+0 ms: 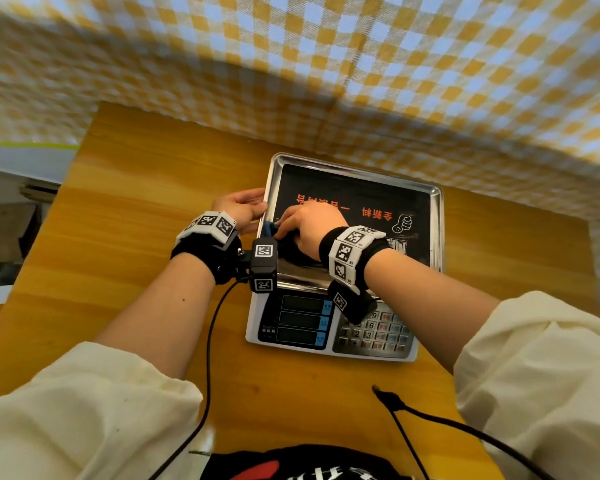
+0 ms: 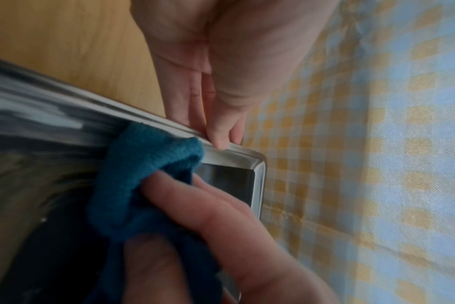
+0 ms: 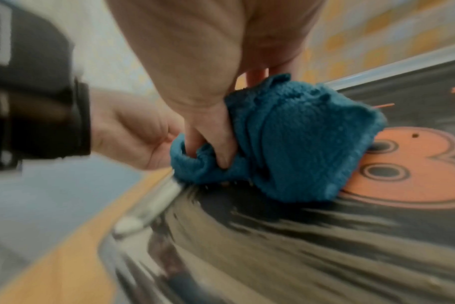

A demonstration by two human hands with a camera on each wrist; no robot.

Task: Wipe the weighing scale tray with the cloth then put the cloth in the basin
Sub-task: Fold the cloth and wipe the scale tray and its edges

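A steel scale tray (image 1: 438, 216) tops the weighing scale (image 1: 326, 337) on the wooden table. My left hand (image 1: 248, 209) pinches the tray's left rim (image 2: 259, 164), thumb on top and fingers beneath. My right hand (image 1: 286, 226) grips a bunched teal-blue cloth (image 1: 268, 230) and presses it onto the tray's near-left part, close to the left hand. The cloth (image 3: 299, 139) is balled under my right hand (image 3: 213, 144), thumb dug into its folds. The cloth (image 2: 148, 160) touches the rim in the left wrist view. No basin is in view.
The scale's display and keypad (image 1: 374, 334) face me at the front. A yellow and blue checked fabric (image 1: 326, 64) hangs right behind the table (image 1: 136, 202). Black cables (image 1: 208, 341) trail from my wrists over the near tabletop.
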